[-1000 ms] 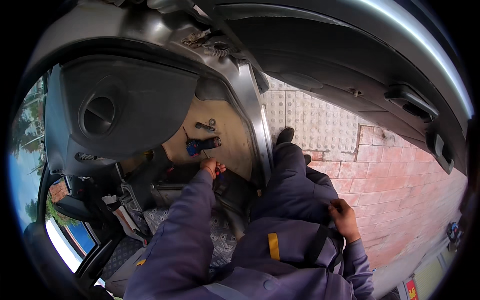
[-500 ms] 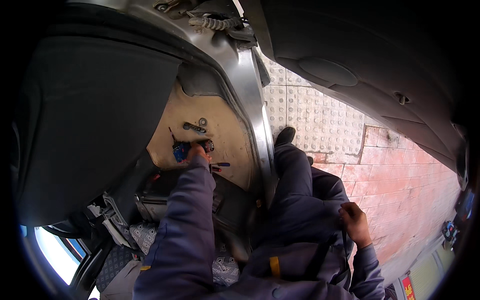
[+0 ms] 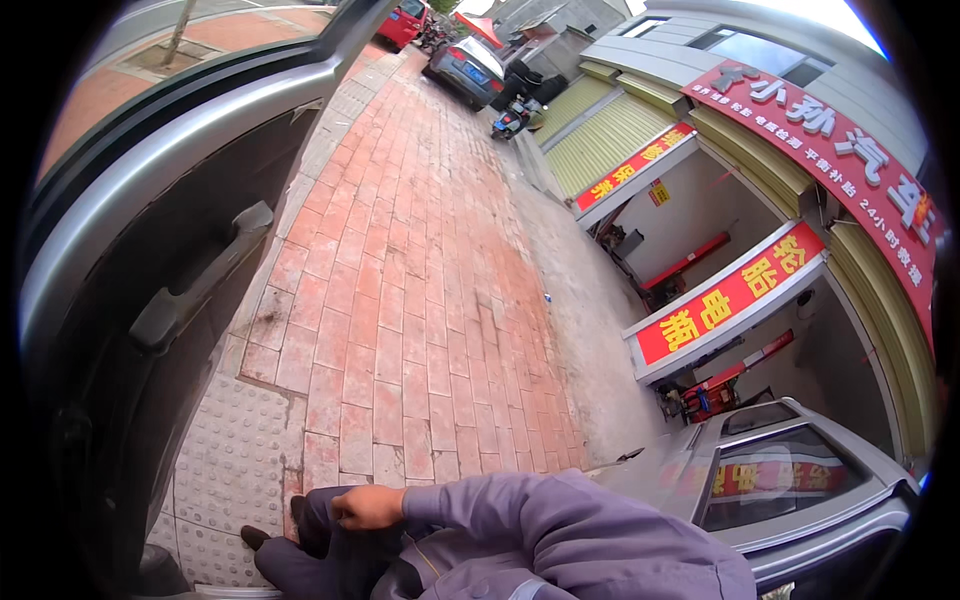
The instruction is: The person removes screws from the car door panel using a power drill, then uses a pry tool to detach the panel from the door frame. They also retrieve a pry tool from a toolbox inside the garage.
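My right hand lies by my thigh and knee at the bottom of the view, its fingers curled in. Nothing shows in that hand. A purple-grey sleeve runs to it from the lower right. My left hand is out of view, and so are the tools on the car floor. Beside my legs, on the left, hangs the dark inner panel of the open car door, with its pull handle.
Red brick paving stretches ahead, with a studded pale strip by my shoes. A silver car is at the lower right. Open shop bays line the right. A grey car and a scooter stand farther off.
My view has swung right and up, from the car's footwell to the pavement and shopfront. My left hand, earlier on a power tool on the footwell floor, has left the view. My right hand stays curled.
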`<act>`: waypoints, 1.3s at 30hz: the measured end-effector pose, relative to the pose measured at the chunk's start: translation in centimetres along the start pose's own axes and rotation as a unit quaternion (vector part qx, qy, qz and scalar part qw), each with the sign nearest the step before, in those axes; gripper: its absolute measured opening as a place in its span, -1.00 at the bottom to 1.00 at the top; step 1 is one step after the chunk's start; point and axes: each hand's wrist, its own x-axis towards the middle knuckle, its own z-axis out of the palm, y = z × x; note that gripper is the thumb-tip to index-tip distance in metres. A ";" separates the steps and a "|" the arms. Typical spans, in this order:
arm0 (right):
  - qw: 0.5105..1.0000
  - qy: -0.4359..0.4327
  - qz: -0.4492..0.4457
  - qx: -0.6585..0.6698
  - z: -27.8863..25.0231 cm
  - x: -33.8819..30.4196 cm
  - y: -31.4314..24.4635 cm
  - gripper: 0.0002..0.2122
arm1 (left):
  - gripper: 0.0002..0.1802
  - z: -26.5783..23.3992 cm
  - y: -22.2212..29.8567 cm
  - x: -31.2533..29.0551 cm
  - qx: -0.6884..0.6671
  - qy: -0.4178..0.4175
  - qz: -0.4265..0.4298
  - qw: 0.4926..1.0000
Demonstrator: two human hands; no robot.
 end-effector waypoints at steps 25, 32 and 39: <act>0.881 -0.066 -0.061 0.464 -7.0 -9.1 4.2 -0.46 | -0.20 39.7 5.6 -53.6 0.406 -0.385 0.157 0.813; 0.483 0.081 -0.385 0.783 -19.4 -15.7 1.3 -0.31 | -0.04 46.0 1.9 -53.9 0.377 -0.474 0.081 0.791; 0.756 0.492 -0.144 0.407 -22.5 -22.8 9.2 -0.64 | -0.32 52.4 4.9 -66.4 0.496 -0.308 0.732 0.350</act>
